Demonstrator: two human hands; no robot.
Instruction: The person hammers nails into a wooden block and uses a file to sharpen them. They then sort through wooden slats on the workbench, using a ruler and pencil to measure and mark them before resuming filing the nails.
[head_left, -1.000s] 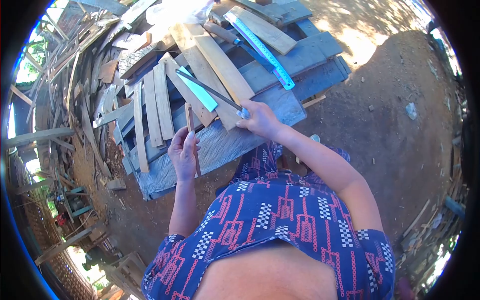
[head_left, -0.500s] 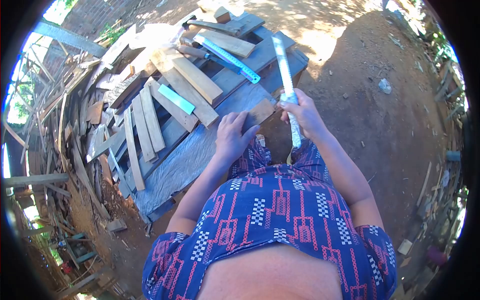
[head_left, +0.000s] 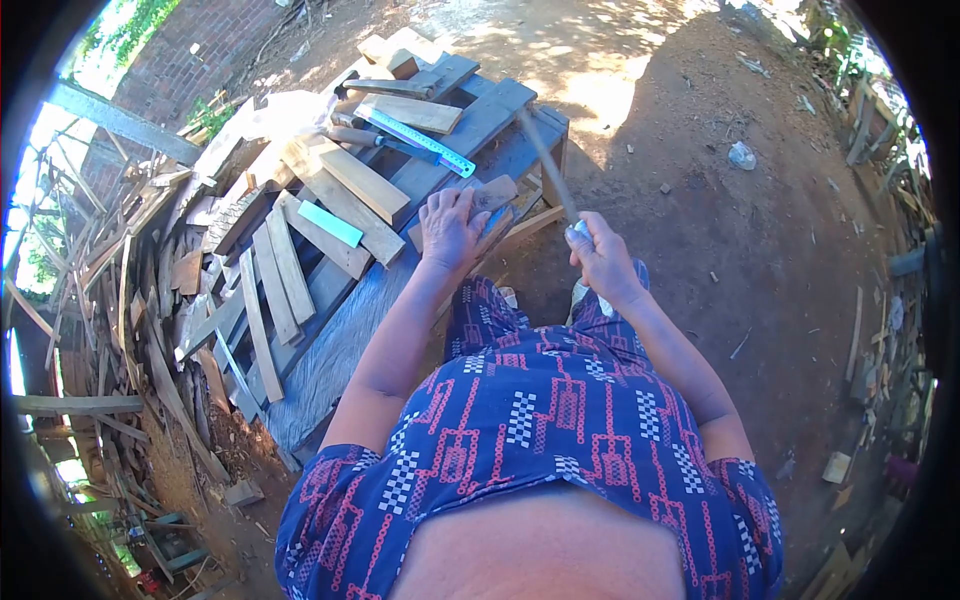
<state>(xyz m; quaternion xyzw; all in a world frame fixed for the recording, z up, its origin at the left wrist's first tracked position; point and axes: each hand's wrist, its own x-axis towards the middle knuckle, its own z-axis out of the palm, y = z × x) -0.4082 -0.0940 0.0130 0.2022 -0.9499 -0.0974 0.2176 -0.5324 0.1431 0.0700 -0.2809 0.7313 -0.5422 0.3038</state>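
Relative to your left hand (head_left: 450, 236), the turquoise block (head_left: 331, 223) lies at 9 o'clock and the ruler (head_left: 422, 142) at 11, among slats on the worktop (head_left: 335, 355). This hand rests, fingers spread, on the wood piece (head_left: 497, 193). Your right hand (head_left: 606, 264), apart, grips the long blade (head_left: 548, 162), pointing to 11 o'clock.

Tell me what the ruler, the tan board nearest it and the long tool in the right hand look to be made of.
The ruler: smooth, pale blue with a bright sheen; metal or plastic, I cannot tell which.
The tan board: bare wood, judging by its matt, unpainted face.
The long tool in the right hand: probably metal, being thin, straight and dull gray.
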